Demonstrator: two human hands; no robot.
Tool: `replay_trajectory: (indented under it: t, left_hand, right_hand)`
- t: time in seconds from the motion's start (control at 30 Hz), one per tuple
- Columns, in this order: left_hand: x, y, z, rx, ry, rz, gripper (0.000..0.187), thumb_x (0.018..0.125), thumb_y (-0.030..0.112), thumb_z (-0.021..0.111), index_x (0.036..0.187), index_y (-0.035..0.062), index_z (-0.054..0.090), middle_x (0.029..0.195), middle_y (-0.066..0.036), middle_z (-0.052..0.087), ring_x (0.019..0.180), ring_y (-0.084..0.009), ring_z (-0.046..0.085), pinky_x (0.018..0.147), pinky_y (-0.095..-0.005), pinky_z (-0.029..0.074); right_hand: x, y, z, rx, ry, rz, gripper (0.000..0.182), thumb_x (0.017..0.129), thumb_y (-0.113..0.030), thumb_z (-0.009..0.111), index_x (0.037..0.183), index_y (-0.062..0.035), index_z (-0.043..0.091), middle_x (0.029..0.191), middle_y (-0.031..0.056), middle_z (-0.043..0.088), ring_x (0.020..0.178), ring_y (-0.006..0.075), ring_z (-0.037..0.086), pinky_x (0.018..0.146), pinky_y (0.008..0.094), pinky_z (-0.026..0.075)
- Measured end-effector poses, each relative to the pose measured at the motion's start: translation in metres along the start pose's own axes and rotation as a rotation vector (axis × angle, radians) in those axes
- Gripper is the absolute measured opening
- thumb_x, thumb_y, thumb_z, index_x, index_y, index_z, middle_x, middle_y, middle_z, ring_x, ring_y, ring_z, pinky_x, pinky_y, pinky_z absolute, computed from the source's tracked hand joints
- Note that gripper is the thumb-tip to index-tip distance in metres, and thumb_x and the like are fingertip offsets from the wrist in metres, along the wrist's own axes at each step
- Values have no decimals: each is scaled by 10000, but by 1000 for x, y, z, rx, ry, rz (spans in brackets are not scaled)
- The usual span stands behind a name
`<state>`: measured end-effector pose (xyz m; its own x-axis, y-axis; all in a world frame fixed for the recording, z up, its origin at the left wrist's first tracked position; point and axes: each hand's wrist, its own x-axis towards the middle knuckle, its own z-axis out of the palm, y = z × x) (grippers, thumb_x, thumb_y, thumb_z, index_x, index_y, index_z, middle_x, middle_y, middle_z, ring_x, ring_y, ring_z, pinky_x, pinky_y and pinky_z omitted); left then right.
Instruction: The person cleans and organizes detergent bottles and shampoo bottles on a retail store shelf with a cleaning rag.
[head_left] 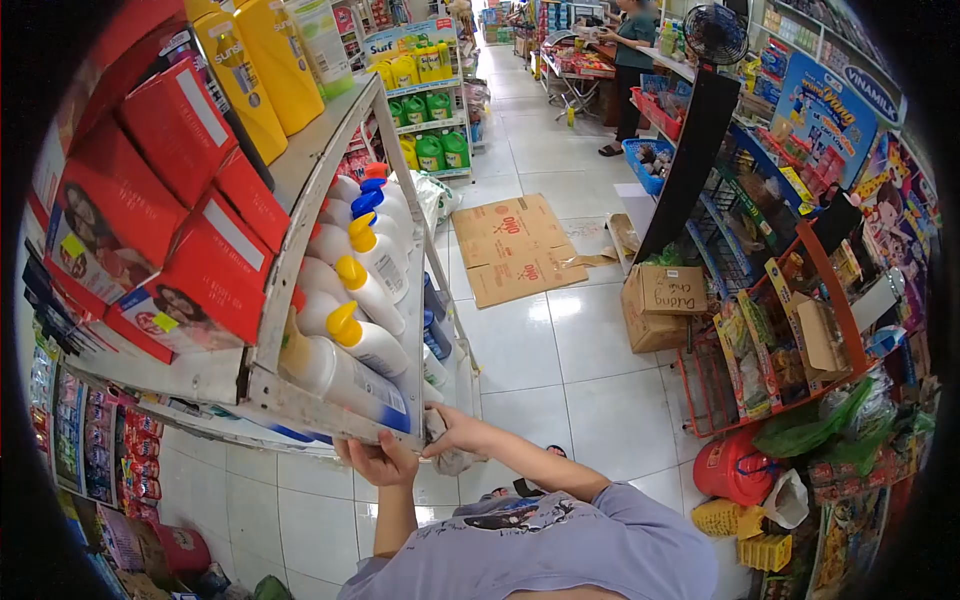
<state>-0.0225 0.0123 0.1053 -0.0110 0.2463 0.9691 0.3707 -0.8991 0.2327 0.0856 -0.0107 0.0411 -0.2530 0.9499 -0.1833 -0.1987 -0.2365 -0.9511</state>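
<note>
My left hand (pixel 378 461) is at the lower corner of a white metal shelf (pixel 262 388), its fingers curled against the edge. My right hand (pixel 462 432) is closed on a grey cloth (pixel 452 461), pressed to the shelf's end by the corner post. Just above my hands, white pump bottles (pixel 347 385) with yellow, blue and red tops stand in rows on this shelf. On the level above are red boxes (pixel 215 255) with a portrait print and yellow bottles (pixel 236 80). Part of the cloth is hidden by my right hand.
Flattened cardboard (pixel 520 250) lies on the tiled aisle floor ahead. To the right stand cardboard boxes (pixel 662 300), an orange-red rack (pixel 850 310) of packets and a red bucket (pixel 735 468). Farther back, a person (pixel 632 50) stands by a table of goods.
</note>
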Motion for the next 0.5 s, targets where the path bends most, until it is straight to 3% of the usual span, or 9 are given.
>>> replay_trajectory:
  t: [0.07,0.1,0.17,0.3,0.4,0.5]
  left_hand:
    - [-1,0,1,-33,17,-29,461,754,-24,367,1171,17,175,1148,-220,250,1043,-334,310,852,-422,268]
    - [-1,0,1,-54,14,-17,466,751,-29,370,1172,18,173,1156,-217,238,1054,-327,302,856,-422,264]
    - [0,0,-1,-76,4,-1,472,749,-35,372,1172,19,171,1164,-214,226,1065,-320,295,861,-421,260]
    - [-2,-2,0,-49,13,-5,469,745,-40,369,1168,13,175,1168,-212,213,1062,-325,298,867,-421,261]
    - [-3,-2,0,-51,23,-3,464,740,-48,364,1163,8,180,1163,-213,219,1060,-329,297,863,-422,270]
    - [-2,-2,1,-43,30,11,457,737,-51,361,1156,4,187,1151,-215,233,1054,-332,303,854,-427,281]
  right_hand:
    - [5,15,-4,294,-19,-2,627,570,25,625,1107,25,302,1004,92,455,913,157,443,769,244,363]
    - [3,11,-3,293,-17,-3,627,570,25,625,1107,25,302,1004,92,455,913,157,443,769,244,363]
    - [-1,0,-1,556,-90,-6,448,622,42,570,1033,27,391,929,83,499,838,150,489,722,242,394]
    - [3,3,-2,704,14,93,313,653,38,536,955,21,455,884,74,521,798,148,508,706,254,405]
    - [11,11,-7,688,88,148,215,678,-29,533,885,5,485,829,62,535,755,145,520,678,260,418]
    - [9,9,-8,942,29,222,151,696,-120,535,804,-19,503,781,53,543,724,134,523,661,260,423]
